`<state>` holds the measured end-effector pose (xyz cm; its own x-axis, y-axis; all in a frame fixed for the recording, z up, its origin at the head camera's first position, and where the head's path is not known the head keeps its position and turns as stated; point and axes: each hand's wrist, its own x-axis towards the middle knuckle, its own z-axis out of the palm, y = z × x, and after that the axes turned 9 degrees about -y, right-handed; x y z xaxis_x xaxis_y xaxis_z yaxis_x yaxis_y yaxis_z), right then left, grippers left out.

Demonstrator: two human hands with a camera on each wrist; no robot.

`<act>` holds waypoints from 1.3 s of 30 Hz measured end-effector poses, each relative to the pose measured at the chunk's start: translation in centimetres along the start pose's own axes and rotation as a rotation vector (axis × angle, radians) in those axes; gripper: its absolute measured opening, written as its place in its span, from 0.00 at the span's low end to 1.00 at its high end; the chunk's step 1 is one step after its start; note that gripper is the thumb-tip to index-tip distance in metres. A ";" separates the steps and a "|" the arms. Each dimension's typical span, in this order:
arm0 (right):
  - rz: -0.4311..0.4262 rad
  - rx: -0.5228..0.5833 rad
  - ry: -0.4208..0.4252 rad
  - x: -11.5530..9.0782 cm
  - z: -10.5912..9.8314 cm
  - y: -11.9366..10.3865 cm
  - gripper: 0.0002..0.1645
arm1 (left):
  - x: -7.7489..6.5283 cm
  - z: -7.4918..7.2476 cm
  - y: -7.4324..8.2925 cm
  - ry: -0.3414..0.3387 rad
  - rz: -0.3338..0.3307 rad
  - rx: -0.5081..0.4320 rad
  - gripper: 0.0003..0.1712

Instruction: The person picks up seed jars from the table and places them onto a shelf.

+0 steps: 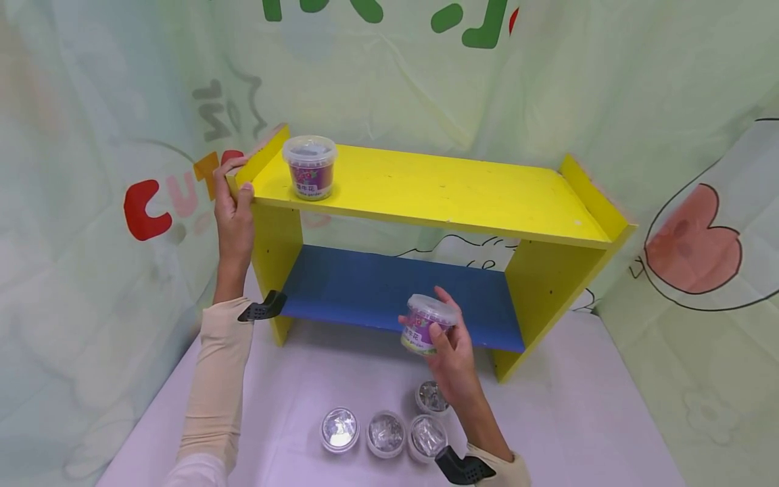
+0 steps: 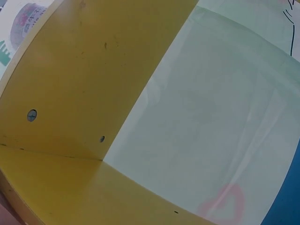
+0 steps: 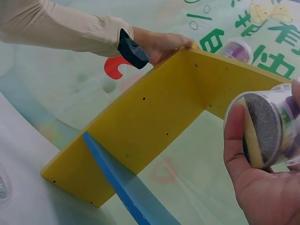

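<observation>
My left hand (image 1: 234,213) grips the upper left corner of a small two-tier shelf, its thumb on the front and fingers over the side. The shelf has a yellow top board (image 1: 438,186) and a blue lower board (image 1: 365,277). My right hand (image 1: 453,358) holds a clear lidded plastic tub (image 1: 420,331) with a purple label, in front of the blue board. In the right wrist view the tub's dark base (image 3: 263,129) faces the camera, fingers curled round it. A matching tub (image 1: 310,169) stands upright at the left end of the yellow board.
Several more lidded tubs, among them one at the left (image 1: 339,430) and one in the middle (image 1: 386,434), stand on the white tablecloth (image 1: 286,406) before the shelf. A printed cloth backdrop (image 1: 402,88) hangs close behind the shelf and at both sides.
</observation>
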<state>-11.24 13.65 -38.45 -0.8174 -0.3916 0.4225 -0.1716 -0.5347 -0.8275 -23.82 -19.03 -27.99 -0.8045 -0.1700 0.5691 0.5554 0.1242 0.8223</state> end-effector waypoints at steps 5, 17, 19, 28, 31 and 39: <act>-0.021 0.041 -0.038 0.1 0.2 -0.1 0.36 | 0.0 0.0 0.0 0.004 -0.001 0.002 0.23; 0.044 -0.094 0.082 -0.1 0.3 -0.1 0.40 | 0.1 -0.1 0.0 -0.005 0.000 -0.009 0.23; 0.039 -0.107 0.082 0.0 0.3 -0.1 0.40 | 0.1 -0.1 0.0 -0.003 0.001 -0.012 0.23; -0.104 -0.194 0.057 1.1 0.6 -1.0 0.40 | 0.0 -0.1 0.0 -0.003 0.007 -0.014 0.23; -0.143 -0.262 0.094 1.6 1.0 -1.5 0.39 | 0.0 -0.1 0.0 -0.002 0.000 -0.007 0.23; -0.279 -0.375 0.112 3.5 1.9 -3.4 0.40 | 0.0 -0.1 -0.1 -0.003 0.012 -0.001 0.23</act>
<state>-12.43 12.72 -33.46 -0.7625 -0.1776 0.6222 -0.5627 -0.2926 -0.7731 -23.86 -19.13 -28.03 -0.7983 -0.1652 0.5792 0.5655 0.1252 0.8152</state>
